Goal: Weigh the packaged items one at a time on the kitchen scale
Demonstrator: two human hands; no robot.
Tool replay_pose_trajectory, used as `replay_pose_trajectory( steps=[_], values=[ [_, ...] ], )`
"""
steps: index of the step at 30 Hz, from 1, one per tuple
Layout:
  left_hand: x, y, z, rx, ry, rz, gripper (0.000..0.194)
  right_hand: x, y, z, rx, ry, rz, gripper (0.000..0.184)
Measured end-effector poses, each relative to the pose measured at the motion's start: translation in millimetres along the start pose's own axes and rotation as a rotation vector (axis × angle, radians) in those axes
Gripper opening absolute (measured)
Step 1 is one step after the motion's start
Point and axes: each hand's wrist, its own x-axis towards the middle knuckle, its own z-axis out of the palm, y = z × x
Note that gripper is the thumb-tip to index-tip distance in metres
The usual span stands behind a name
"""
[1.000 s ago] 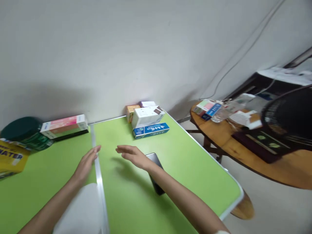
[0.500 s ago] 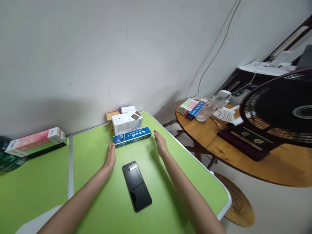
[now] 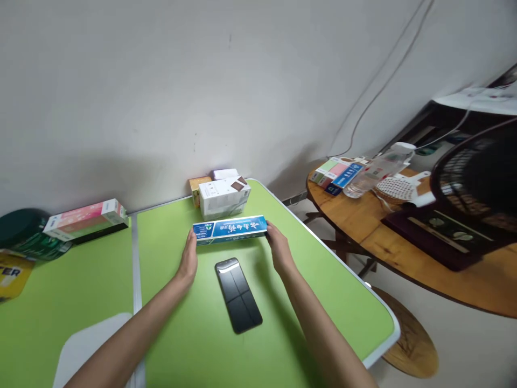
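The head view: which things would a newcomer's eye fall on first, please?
Probably first the blue box, held at its two ends between the left hand and the right hand over the bright green table. Nearer the camera, the black phone lies on that table. At the far right, the dark fan on the wooden table also draws the eye.
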Motion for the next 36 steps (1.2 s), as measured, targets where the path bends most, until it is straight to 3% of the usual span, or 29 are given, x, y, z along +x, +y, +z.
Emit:
replay_pose_trajectory(
  steps=[4,8,12,16,19,24,30,36],
  values=[
    [-67.8,29.2,-64.3,-0.024,0.037,-0.075,0.059,-81.0,-5.5,8.9,0.027,-0.126,0.016,0.055],
    [-140.7,49.2,-140.3,-0.035,0.173,-0.155,0.065,-169.3,0.6,42.4,0.017,-0.262,0.121,0.055],
    [-199.3,46.5,-208.0,-0.057,0.386,-0.265,0.074,-242.2,9.6,84.5,-0.018,-0.392,0.253,0.063],
    [-234.2,27.1,-256.7,-0.057,0.503,-0.331,0.074,-284.0,17.5,114.8,-0.064,-0.487,0.309,0.066],
    [-244.7,11.0,-274.9,-0.093,0.500,-0.294,0.081,-296.3,21.3,126.4,-0.103,-0.518,0.304,0.067],
    [-245.2,-0.7,-287.2,-0.171,0.447,-0.242,0.079,-297.0,21.8,128.4,-0.167,-0.493,0.303,0.069],
    [-256.8,5.6,-316.1,-0.168,0.682,-0.045,0.070,-281.8,18.0,109.8,-0.128,-0.274,0.155,0.064],
    [-270.5,-4.1,-323.6,-0.210,0.700,-0.099,0.074,-273.4,18.8,99.2,-0.053,-0.217,0.141,0.053]
  ],
)
